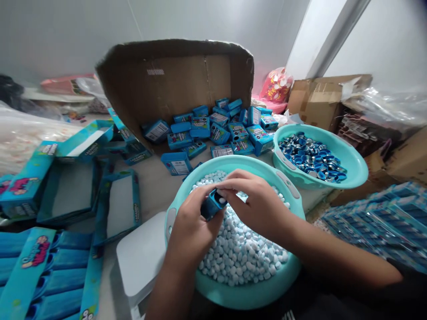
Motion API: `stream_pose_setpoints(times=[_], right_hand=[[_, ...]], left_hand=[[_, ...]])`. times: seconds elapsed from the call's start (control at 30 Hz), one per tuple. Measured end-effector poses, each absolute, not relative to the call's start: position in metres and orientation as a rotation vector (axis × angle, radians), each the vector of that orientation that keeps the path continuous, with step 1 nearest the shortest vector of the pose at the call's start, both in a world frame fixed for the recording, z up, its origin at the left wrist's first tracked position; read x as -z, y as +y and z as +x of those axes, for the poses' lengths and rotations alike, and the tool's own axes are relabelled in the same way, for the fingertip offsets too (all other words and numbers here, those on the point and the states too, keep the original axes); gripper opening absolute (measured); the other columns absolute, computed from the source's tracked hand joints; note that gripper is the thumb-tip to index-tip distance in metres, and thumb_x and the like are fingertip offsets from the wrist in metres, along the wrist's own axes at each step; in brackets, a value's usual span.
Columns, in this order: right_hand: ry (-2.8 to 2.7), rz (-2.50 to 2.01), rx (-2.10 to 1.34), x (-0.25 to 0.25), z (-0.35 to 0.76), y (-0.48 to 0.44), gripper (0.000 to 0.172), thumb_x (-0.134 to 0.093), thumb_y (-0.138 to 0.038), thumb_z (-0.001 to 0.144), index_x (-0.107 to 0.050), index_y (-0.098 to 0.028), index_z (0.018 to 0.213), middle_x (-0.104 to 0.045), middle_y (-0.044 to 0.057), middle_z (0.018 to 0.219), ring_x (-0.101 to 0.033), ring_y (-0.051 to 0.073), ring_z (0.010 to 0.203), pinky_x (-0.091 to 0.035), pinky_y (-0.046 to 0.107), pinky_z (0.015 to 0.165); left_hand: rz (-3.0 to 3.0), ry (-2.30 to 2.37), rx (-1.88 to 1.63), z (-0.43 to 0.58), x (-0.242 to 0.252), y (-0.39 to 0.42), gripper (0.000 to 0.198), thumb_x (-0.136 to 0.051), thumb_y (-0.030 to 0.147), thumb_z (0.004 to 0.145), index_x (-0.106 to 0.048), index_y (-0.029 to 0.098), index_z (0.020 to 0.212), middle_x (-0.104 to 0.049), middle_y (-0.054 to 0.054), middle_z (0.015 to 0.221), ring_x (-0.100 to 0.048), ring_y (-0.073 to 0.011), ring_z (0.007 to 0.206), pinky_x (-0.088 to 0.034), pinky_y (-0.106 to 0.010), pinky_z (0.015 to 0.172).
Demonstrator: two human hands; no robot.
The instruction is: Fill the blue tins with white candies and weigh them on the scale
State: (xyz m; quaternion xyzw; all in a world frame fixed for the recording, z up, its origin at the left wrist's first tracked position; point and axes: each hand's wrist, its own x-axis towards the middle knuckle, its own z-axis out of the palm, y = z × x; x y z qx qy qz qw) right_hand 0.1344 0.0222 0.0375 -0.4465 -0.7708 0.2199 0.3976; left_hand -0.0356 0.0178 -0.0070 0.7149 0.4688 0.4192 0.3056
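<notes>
My left hand (191,226) is closed around a small blue box (212,205), held over a teal basin (233,293) full of small white candies (240,253). My right hand (256,200) pinches at the open top of that box, where a white candy shows; whether the fingers grip the candy or only the box edge is unclear. Both hands hover just above the candy heap.
A second teal basin (350,162) of blue and silver caps sits to the right. Behind, a tipped cardboard box (173,84) spills several small blue boxes (213,129). Open blue display cartons (70,191) lie left, stacked blue packs (376,222) right, a white block (140,258) near front.
</notes>
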Motion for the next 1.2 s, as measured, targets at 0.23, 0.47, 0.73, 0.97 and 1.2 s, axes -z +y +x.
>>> stream_pose_setpoints(times=[0.23, 0.47, 0.73, 0.97, 1.2], right_hand=[[-1.752, -0.978, -0.653, -0.028, 0.128, 0.026, 0.01, -0.064, -0.017, 0.094, -0.074, -0.022, 0.095, -0.07, 0.005, 0.096, -0.067, 0.017, 0.09, -0.058, 0.031, 0.078], [-1.738, -0.916, -0.595, -0.026, 0.127, 0.025, 0.012, -0.063, -0.018, 0.094, -0.07, -0.022, 0.105, -0.067, 0.006, 0.103, -0.067, 0.017, 0.095, -0.059, 0.034, 0.085], [-2.079, -1.418, -0.432, -0.029, 0.178, 0.042, 0.024, -0.055, -0.025, 0.098, -0.068, -0.018, 0.117, -0.065, 0.015, 0.126, -0.063, 0.028, 0.114, -0.05, 0.047, 0.101], [-2.585, -1.513, -1.089, -0.015, 0.195, 0.032, 0.09, -0.059, -0.076, 0.087, -0.048, -0.015, 0.153, -0.053, 0.021, 0.147, -0.05, 0.039, 0.134, -0.04, 0.053, 0.112], [-2.643, -1.532, -1.144, -0.017, 0.185, 0.018, 0.103, -0.077, -0.071, 0.069, -0.047, -0.015, 0.149, -0.062, 0.019, 0.127, -0.06, 0.037, 0.113, -0.048, 0.044, 0.092]], left_hand=[[1.852, 1.34, -1.058, -0.036, 0.007, 0.019, 0.036, -0.068, 0.027, 0.087, -0.064, 0.027, 0.123, -0.073, -0.003, 0.114, -0.069, -0.0224, 0.103, -0.055, -0.037, 0.095], [1.782, 1.332, -1.083, -0.035, 0.004, 0.015, 0.038, -0.07, 0.029, 0.087, -0.063, 0.026, 0.125, -0.072, -0.004, 0.119, -0.069, -0.0237, 0.108, -0.053, -0.039, 0.1], [1.597, 1.395, -1.242, -0.033, 0.004, 0.015, 0.045, -0.077, 0.034, 0.082, -0.063, 0.023, 0.123, -0.074, -0.005, 0.114, -0.073, -0.0233, 0.102, -0.059, -0.034, 0.087], [1.552, 1.353, -1.368, -0.034, 0.006, 0.017, 0.04, -0.078, 0.027, 0.077, -0.066, 0.02, 0.115, -0.076, -0.004, 0.103, -0.074, -0.0209, 0.092, -0.06, -0.028, 0.078], [1.523, 1.363, -1.271, -0.033, 0.006, 0.017, 0.04, -0.078, 0.028, 0.078, -0.066, 0.023, 0.116, -0.075, -0.003, 0.104, -0.073, -0.0205, 0.093, -0.058, -0.027, 0.078]])
